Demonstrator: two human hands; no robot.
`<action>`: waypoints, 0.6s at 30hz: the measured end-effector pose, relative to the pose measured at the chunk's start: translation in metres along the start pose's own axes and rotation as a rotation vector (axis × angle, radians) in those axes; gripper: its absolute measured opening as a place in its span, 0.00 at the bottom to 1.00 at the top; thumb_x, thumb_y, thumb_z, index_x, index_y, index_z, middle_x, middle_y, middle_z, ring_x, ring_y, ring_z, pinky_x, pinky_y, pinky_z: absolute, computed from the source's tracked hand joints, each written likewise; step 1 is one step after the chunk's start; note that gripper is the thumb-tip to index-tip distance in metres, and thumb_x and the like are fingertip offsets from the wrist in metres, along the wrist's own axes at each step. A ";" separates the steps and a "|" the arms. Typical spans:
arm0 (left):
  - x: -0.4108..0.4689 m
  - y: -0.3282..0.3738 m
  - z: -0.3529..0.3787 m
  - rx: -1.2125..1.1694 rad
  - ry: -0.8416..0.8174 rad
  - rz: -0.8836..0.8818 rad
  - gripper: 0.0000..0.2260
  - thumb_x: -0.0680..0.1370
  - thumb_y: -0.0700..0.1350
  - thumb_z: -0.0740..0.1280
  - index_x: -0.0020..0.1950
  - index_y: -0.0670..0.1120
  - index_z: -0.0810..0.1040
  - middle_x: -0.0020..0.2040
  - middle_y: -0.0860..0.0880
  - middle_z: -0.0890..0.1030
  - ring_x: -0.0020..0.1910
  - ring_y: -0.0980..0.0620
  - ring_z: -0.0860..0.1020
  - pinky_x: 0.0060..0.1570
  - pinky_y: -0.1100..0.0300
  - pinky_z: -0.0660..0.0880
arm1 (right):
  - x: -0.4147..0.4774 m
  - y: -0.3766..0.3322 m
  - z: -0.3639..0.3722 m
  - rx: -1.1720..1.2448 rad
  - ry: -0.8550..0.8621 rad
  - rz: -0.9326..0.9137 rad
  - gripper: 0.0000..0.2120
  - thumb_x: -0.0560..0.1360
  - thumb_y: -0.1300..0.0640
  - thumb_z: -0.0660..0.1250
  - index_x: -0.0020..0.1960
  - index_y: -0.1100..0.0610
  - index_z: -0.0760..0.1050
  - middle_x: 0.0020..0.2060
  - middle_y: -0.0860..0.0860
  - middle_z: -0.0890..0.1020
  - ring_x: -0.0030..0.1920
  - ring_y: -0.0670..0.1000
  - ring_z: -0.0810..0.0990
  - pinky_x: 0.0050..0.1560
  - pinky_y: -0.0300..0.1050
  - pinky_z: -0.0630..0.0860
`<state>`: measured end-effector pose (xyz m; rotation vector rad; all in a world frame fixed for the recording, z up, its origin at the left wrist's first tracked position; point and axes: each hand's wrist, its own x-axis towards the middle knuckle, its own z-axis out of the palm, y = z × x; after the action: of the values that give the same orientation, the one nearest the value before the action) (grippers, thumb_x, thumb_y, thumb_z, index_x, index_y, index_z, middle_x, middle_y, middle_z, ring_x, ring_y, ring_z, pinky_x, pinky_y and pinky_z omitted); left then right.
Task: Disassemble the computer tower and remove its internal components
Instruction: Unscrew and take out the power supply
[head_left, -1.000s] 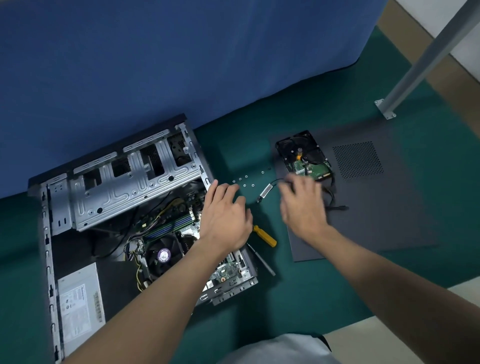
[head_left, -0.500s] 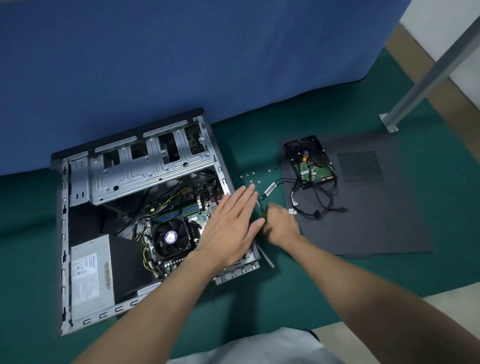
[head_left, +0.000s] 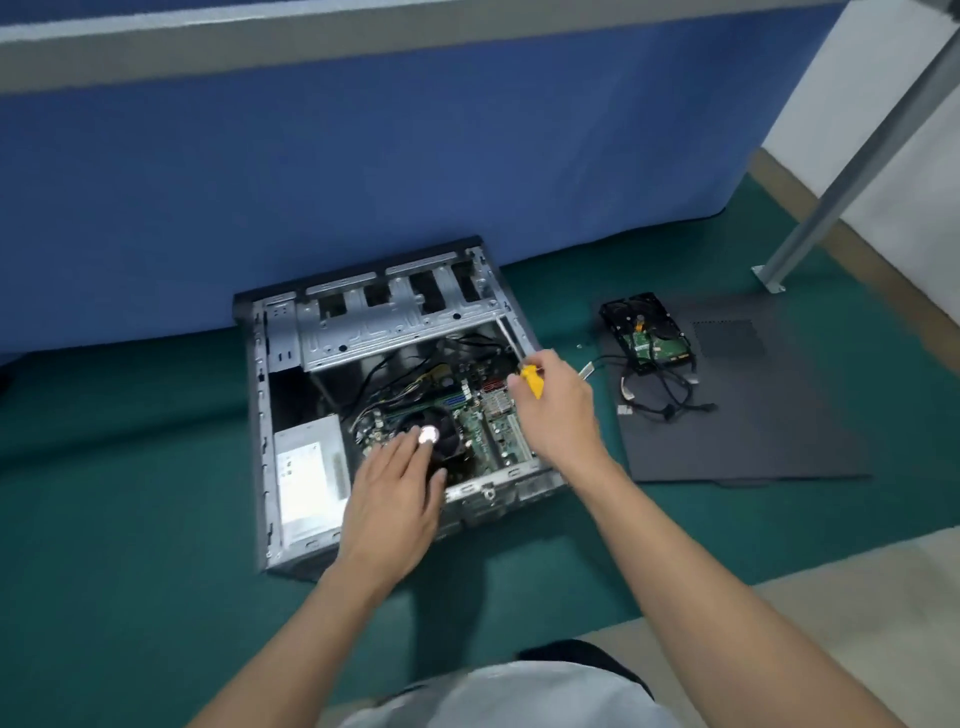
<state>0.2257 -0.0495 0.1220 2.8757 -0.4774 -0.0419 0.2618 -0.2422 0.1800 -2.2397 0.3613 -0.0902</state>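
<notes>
Right hand (head_left: 558, 415): your fingers grip the yellow screwdriver (head_left: 532, 381) over the open tower (head_left: 395, 325).
Left hand (head_left: 392, 499): your fingers lie straight, over the fan (head_left: 441, 434).

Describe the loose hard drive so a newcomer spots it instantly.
Find the open computer tower on the green floor; a dark grey side panel lies flat to its right. The hard drive sits on that panel's far left corner: a black slab, green circuit board showing, cables trailing off.

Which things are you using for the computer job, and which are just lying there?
Job: computer case, screwdriver in the right hand, fan by the left hand, circuit board.
Lying about: hard drive, cables, side panel, metal pole.
</notes>
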 end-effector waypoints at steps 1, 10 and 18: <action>-0.013 -0.012 -0.003 0.003 0.027 -0.022 0.20 0.82 0.52 0.57 0.71 0.43 0.72 0.72 0.44 0.69 0.72 0.46 0.65 0.74 0.53 0.52 | -0.018 -0.009 0.010 0.036 -0.026 0.005 0.11 0.80 0.53 0.62 0.60 0.55 0.73 0.48 0.47 0.74 0.49 0.48 0.72 0.48 0.42 0.66; -0.088 -0.091 -0.024 -0.346 0.105 -0.267 0.19 0.82 0.43 0.58 0.74 0.43 0.65 0.76 0.45 0.62 0.76 0.46 0.58 0.73 0.55 0.54 | -0.156 -0.037 0.104 0.306 -0.213 0.149 0.07 0.81 0.53 0.59 0.53 0.51 0.76 0.38 0.47 0.81 0.34 0.47 0.76 0.38 0.47 0.74; -0.098 -0.101 -0.016 -1.066 0.071 -0.934 0.24 0.73 0.60 0.70 0.60 0.44 0.75 0.55 0.47 0.81 0.56 0.48 0.78 0.61 0.54 0.72 | -0.209 -0.017 0.150 0.465 -0.344 0.335 0.06 0.80 0.52 0.62 0.46 0.51 0.75 0.31 0.46 0.79 0.28 0.46 0.71 0.32 0.45 0.68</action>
<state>0.1661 0.0786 0.1141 1.7846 0.7235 -0.2516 0.0941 -0.0602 0.1087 -1.6715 0.4660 0.3509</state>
